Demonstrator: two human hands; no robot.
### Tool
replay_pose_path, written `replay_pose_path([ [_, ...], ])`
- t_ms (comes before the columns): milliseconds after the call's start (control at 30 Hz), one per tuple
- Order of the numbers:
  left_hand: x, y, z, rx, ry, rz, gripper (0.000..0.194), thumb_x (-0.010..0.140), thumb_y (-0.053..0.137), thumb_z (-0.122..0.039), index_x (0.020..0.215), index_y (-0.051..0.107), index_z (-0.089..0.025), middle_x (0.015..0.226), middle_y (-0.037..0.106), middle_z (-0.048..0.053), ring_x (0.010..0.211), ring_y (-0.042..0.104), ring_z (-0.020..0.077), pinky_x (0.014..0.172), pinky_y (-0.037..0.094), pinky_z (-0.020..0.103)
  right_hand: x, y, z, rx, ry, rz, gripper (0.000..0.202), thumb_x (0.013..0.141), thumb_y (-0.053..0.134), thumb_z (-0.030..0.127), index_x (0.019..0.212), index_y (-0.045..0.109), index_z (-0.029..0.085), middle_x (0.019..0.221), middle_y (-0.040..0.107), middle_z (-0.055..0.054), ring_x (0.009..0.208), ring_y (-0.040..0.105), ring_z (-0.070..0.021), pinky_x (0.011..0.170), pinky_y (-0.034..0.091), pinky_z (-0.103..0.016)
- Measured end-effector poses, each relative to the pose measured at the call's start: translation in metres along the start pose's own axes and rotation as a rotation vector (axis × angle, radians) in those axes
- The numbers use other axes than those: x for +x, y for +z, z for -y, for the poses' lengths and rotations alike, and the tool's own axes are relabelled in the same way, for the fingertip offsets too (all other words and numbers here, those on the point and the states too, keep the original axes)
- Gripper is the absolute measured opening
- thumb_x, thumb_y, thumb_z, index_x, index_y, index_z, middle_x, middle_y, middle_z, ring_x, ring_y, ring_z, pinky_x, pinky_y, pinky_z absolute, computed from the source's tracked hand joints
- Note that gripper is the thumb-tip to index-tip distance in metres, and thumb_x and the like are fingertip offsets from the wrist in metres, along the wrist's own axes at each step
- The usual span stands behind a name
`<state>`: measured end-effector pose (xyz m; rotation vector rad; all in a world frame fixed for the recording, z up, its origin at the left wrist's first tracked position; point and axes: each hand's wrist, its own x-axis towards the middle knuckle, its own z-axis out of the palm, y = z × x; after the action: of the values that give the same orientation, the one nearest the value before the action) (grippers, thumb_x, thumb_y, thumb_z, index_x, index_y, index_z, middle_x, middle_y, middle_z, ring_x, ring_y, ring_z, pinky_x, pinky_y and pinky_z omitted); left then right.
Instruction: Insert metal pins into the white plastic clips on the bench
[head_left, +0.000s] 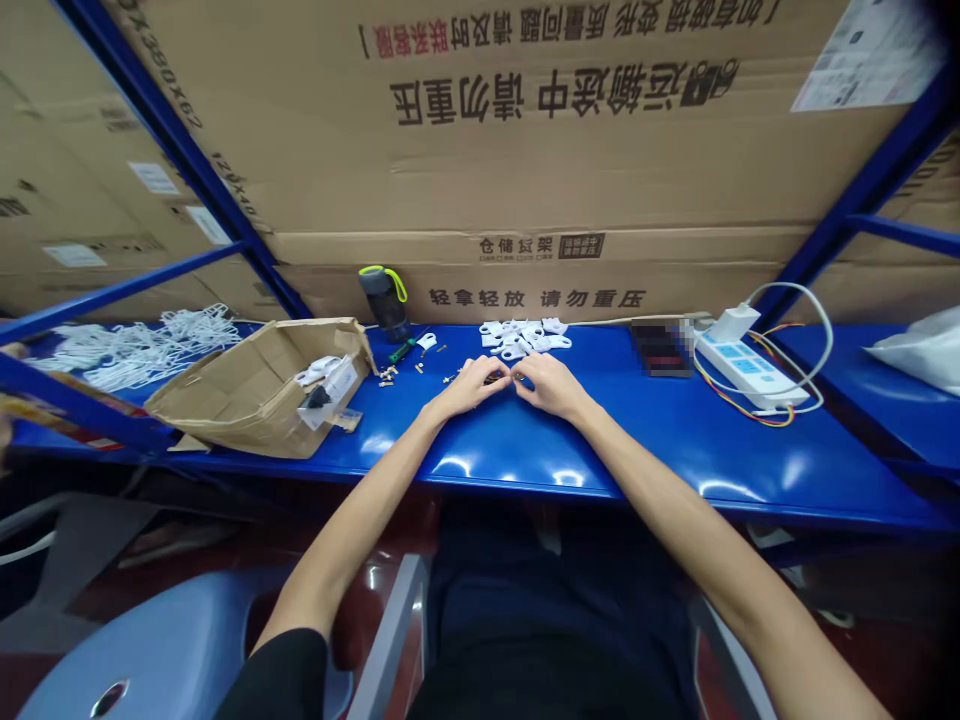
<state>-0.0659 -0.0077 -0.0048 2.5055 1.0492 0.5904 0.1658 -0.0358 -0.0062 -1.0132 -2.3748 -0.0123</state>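
My left hand and my right hand meet over the middle of the blue tabletop. Fingers of both are curled in a pinch, with the tips close together. Something small and brass-coloured shows at the fingertips, too small to name. Just beyond the hands lies a heap of white plastic pieces. Small brass parts are scattered to the left of my left hand, near a green-handled screwdriver and a single white piece.
An open cardboard box with small packages stands left, beside a pile of white cords. A dark bottle stands at the back. On the right are a blurred-out dark object and a power strip with cables. Blue posts frame the table.
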Motion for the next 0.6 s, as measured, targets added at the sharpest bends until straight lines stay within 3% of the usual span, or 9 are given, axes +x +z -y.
replay_pose_path([
  [333,0.001,-0.002,-0.001,-0.006,0.018,0.036,0.031,0.113,0.052,-0.050,0.115,0.070,-0.026,0.123,0.075,0.004,0.118,0.061,0.0264,0.112,0.038,0.045,0.000,-0.004,0.005,-0.031,0.040,0.036,0.009,0.098,0.062,0.016,0.100,0.070,0.021,0.097,0.074,-0.011,0.096,0.066,-0.0289,0.089,0.052,-0.041],
  [500,-0.004,-0.014,-0.001,0.084,0.004,0.010,0.030,0.112,0.052,-0.047,0.110,0.071,-0.024,0.117,0.075,0.006,0.113,0.060,0.0267,0.111,0.038,0.046,-0.004,-0.010,-0.004,-0.058,0.103,0.031,0.011,0.096,0.063,0.014,0.097,0.070,0.022,0.097,0.075,-0.010,0.093,0.066,-0.0286,0.089,0.051,-0.041],
  [600,-0.009,-0.023,0.008,0.153,0.003,-0.028,0.027,0.110,0.055,-0.045,0.106,0.071,-0.023,0.118,0.074,0.006,0.112,0.060,0.0271,0.109,0.039,0.046,-0.010,-0.017,-0.013,-0.097,0.171,-0.004,0.004,0.093,0.069,0.021,0.095,0.072,0.023,0.096,0.076,-0.010,0.096,0.067,-0.0299,0.091,0.050,-0.043],
])
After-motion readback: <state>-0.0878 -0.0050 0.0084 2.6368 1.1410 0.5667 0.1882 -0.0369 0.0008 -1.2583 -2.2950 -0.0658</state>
